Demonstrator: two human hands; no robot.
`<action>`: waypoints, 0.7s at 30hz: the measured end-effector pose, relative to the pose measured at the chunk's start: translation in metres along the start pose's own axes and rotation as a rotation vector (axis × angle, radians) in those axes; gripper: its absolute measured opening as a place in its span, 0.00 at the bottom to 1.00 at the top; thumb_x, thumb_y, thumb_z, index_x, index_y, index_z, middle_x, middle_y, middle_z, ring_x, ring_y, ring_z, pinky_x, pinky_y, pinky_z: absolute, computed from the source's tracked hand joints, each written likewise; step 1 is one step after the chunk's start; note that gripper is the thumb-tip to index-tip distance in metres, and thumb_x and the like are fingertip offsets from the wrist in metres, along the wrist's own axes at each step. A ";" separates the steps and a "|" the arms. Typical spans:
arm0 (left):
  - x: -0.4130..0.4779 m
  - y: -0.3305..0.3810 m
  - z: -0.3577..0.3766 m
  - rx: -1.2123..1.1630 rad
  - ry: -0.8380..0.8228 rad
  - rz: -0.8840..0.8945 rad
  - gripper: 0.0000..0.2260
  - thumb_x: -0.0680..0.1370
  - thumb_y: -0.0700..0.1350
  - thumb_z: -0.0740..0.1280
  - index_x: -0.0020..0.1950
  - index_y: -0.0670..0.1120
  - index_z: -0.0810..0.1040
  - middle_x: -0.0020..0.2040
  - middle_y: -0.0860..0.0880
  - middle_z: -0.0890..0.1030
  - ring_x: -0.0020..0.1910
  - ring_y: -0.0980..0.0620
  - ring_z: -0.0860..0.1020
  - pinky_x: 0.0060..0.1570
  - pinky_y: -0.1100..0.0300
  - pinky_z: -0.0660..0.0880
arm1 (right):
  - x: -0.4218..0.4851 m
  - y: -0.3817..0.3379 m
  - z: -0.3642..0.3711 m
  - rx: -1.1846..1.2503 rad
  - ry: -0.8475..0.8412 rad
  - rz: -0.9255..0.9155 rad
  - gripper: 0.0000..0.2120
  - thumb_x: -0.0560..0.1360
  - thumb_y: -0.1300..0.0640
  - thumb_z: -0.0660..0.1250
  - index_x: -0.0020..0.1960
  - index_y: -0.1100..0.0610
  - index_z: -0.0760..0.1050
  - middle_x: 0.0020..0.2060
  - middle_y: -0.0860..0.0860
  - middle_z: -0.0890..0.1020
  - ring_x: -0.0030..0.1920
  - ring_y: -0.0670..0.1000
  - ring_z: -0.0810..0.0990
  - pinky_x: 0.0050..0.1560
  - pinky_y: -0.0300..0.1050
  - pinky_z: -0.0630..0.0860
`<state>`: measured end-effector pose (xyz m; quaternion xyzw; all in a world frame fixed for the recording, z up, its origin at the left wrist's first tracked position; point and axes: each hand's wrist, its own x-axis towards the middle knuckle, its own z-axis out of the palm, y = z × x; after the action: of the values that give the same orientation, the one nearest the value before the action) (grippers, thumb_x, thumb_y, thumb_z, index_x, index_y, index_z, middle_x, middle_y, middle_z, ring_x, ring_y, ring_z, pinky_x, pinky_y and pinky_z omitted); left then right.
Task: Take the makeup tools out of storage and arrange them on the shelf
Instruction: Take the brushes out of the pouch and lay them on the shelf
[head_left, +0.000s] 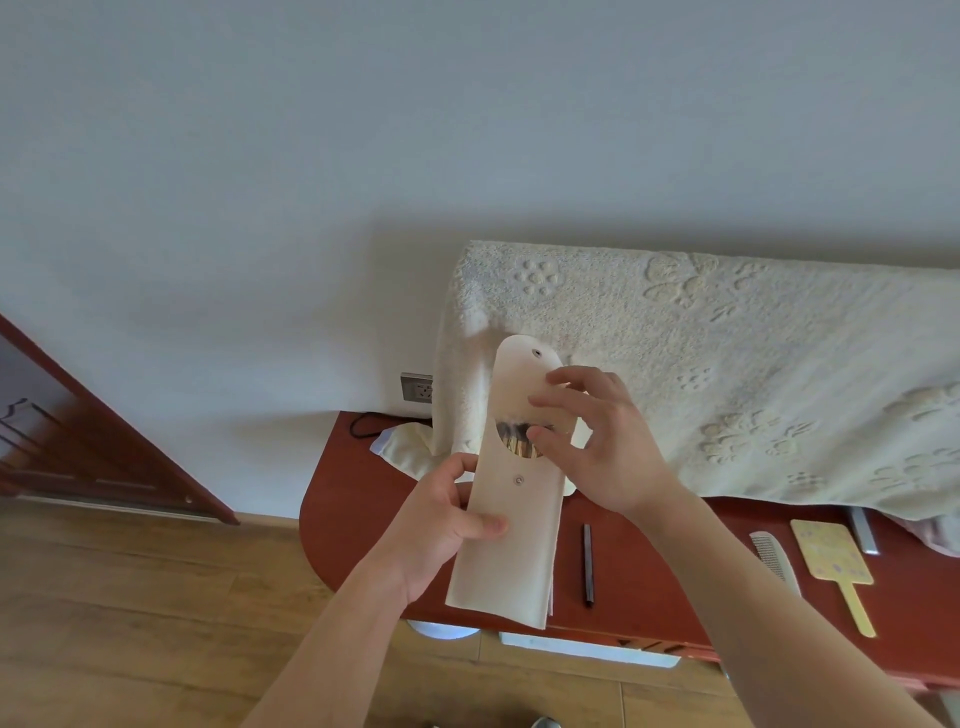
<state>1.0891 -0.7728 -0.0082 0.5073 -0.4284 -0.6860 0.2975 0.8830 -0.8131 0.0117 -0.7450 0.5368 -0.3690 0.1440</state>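
Head camera: the left hand (441, 525) has its grip clamped on the lower left edge of one long cream fabric pouch (514, 551), thumb flat across the front and fingers behind, holding it upright above the bench. The right hand (602, 441) is at the pouch's open mouth with its fingers curved and spread and the thumb tip by the opening; I cannot tell whether that grip has closed on anything. In the oval opening shows a cluster of dark and tan brush bristles (511, 441), too packed to count. The pouch has a rounded flap standing up and two small metal snap studs, one on the flap (536, 353) and one on the body (518, 480). On the glossy red-brown bench (363, 493), which has a rounded end, lie one thin black pencil (587, 564), one white plastic comb (774, 558), one flat yellow paddle-shaped mirror with a handle (834, 558) and one silver flat strip (862, 530), all apart from each other. Behind them hangs one cream towel embossed with flowers (727, 364), draped over something bulky. One grey wall socket (416, 388) sits on the plain white wall, with a black cable (363, 421) beside it. The floor is wood plank (130, 597), and a red-brown door (104, 441) stands at the left.
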 end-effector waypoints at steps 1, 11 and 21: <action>0.000 0.000 0.000 0.000 0.002 -0.003 0.22 0.71 0.29 0.72 0.62 0.44 0.74 0.53 0.41 0.85 0.54 0.41 0.83 0.61 0.37 0.75 | 0.000 0.001 0.001 -0.003 0.001 0.000 0.15 0.70 0.45 0.69 0.54 0.50 0.83 0.58 0.45 0.76 0.57 0.45 0.70 0.56 0.25 0.63; 0.006 0.000 -0.001 0.015 -0.010 -0.018 0.23 0.72 0.28 0.72 0.62 0.44 0.73 0.53 0.41 0.85 0.54 0.40 0.83 0.61 0.37 0.75 | 0.000 0.000 0.008 0.006 0.024 0.036 0.06 0.69 0.54 0.75 0.46 0.49 0.84 0.57 0.43 0.76 0.56 0.46 0.70 0.55 0.25 0.63; 0.012 0.000 -0.005 0.020 -0.007 -0.038 0.23 0.71 0.27 0.71 0.63 0.44 0.73 0.53 0.40 0.85 0.54 0.40 0.83 0.62 0.37 0.74 | 0.006 0.004 0.017 0.004 -0.009 0.083 0.03 0.71 0.59 0.74 0.42 0.52 0.81 0.56 0.44 0.78 0.57 0.46 0.71 0.54 0.24 0.62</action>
<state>1.0897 -0.7840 -0.0143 0.5158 -0.4265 -0.6890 0.2781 0.8929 -0.8232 -0.0001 -0.7234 0.5659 -0.3604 0.1628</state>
